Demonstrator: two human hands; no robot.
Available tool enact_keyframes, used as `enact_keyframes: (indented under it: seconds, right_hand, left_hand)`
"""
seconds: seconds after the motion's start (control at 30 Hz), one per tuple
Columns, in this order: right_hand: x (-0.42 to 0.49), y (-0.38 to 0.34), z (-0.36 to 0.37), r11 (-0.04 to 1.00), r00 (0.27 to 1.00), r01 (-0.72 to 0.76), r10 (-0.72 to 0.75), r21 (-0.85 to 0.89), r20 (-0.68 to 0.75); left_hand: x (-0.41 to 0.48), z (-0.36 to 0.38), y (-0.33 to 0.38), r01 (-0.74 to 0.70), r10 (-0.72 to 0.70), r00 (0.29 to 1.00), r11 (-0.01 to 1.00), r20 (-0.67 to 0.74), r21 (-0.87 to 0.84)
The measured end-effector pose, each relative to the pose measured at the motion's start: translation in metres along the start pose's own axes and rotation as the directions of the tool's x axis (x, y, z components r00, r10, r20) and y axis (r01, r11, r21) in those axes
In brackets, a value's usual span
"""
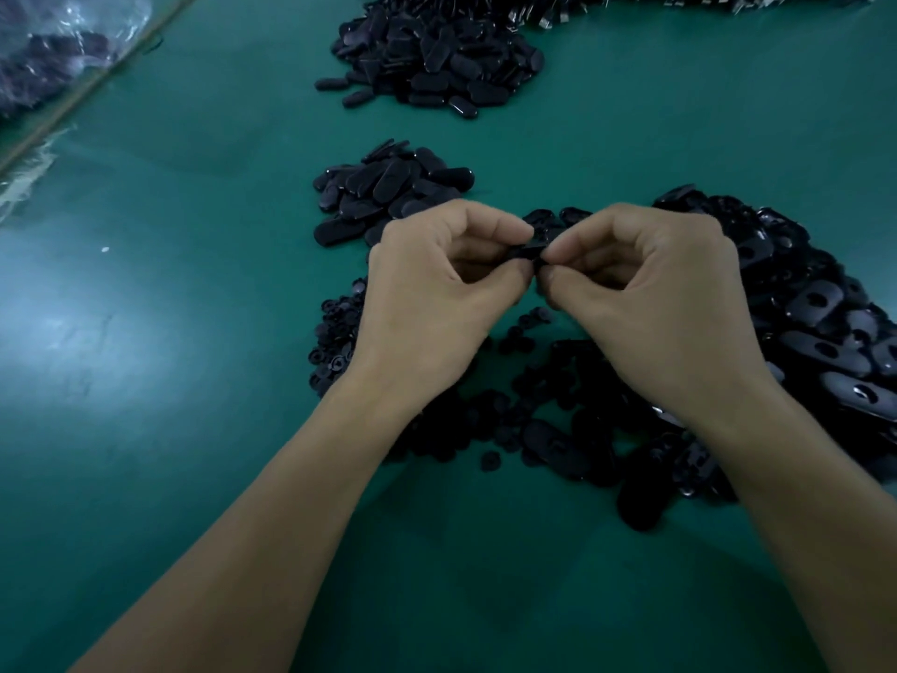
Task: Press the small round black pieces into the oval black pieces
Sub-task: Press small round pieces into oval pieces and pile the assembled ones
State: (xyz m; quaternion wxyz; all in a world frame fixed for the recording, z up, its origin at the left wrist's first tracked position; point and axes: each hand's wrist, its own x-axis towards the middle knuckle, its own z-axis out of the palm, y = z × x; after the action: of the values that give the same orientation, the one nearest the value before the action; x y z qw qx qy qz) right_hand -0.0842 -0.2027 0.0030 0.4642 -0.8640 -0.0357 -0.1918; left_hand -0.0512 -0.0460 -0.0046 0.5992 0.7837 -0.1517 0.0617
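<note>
Left hand (432,279), right hand (645,284) pinch oval piece (526,250).

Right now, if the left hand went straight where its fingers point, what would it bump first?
Probably the right hand: the left hand points at it, both pinching one small black plastic piece between them.

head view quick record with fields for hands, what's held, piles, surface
left hand: pinches black piece between thumb and forefinger
right hand: pinches the same piece from the other side
black piece: mostly hidden by fingertips, shape unclear
round pieces: loose heap by the left wrist
holed ovals: heap at right
plain ovals: small pile beyond the hands, larger pile farther back
surface: green table
</note>
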Motion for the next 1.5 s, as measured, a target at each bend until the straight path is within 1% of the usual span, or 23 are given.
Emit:
enact_keyframes:
  seconds: [0.13,0.23,0.33,0.43,0.53,0.7,0.83,0.93,1.03,1.1,1.17,1.27,1.33,1.4,1.43,1.5]
  right_hand:
    - [0.003,0.003,0.0,0.983,0.995,-0.1,0.098,0.153,0.017]
    - [0.004,0.005,0.0,0.97,0.992,-0.125,0.122,0.207,0.029]
    - [0.004,0.004,0.001,0.978,0.995,-0.096,0.096,0.187,0.01]
    - [0.003,0.003,0.002,0.99,0.998,-0.057,0.058,0.125,-0.009]
    - [0.003,0.003,0.002,0.996,0.999,-0.033,0.033,0.088,-0.002]
    - [0.002,0.001,0.0,0.997,0.999,-0.025,0.021,0.075,0.05]
    - [0.001,-0.001,0.002,0.996,0.998,-0.06,0.059,0.071,0.019]
    - [-0.002,-0.003,0.004,0.996,0.997,-0.077,0.077,0.051,-0.008]
    - [-0.006,-0.004,0.007,0.998,0.998,-0.061,0.061,-0.01,-0.011]
    - [-0.007,-0.006,0.008,0.998,0.998,-0.05,0.051,-0.032,0.023]
    - [-0.006,-0.007,0.008,0.998,0.995,-0.068,0.068,-0.006,0.074]
    - [-0.005,-0.006,0.007,0.983,0.979,-0.141,0.12,0.119,0.166]
    - [-0.003,-0.006,0.007,0.968,0.971,-0.17,0.133,0.184,0.198]
    - [-0.002,-0.004,0.006,0.963,0.973,-0.18,0.145,0.199,0.179]
    - [-0.001,-0.002,0.005,0.969,0.979,-0.171,0.146,0.178,0.145]
    - [0.0,0.004,0.004,0.992,0.993,-0.107,0.103,0.059,0.061]
  left_hand:
    - [0.002,-0.002,-0.002,0.056,-0.056,0.998,0.995,0.006,-0.087]
    - [0.002,-0.002,-0.002,0.068,-0.067,0.998,0.99,0.01,-0.128]
    - [0.002,-0.001,-0.002,0.048,-0.045,0.999,0.991,0.021,-0.122]
    - [0.002,0.0,-0.002,0.03,-0.028,0.999,0.993,0.023,-0.112]
    - [0.001,-0.001,-0.002,0.025,-0.022,1.0,0.995,0.022,-0.101]
    - [0.001,0.001,-0.001,-0.004,0.004,1.0,1.0,0.023,-0.012]
    - [0.0,0.002,0.002,-0.068,0.067,0.998,0.994,0.009,0.085]
    - [-0.001,0.002,0.003,-0.083,0.083,0.997,0.988,0.002,0.131]
    - [-0.003,0.002,0.002,-0.1,0.096,0.995,0.978,0.029,0.186]
    - [-0.003,0.001,0.001,-0.122,0.11,0.992,0.966,0.063,0.227]
    - [-0.003,-0.001,0.0,-0.145,0.128,0.989,0.948,0.08,0.283]
    - [-0.002,-0.002,-0.002,-0.162,0.147,0.987,0.928,0.071,0.334]
    - [-0.001,-0.003,-0.004,-0.162,0.148,0.987,0.922,0.067,0.353]
    - [-0.001,-0.001,-0.005,-0.145,0.132,0.989,0.923,0.06,0.356]
    - [-0.001,0.0,-0.005,-0.128,0.118,0.992,0.929,0.052,0.348]
    - [-0.002,0.001,-0.005,-0.093,0.085,0.996,0.946,0.041,0.311]
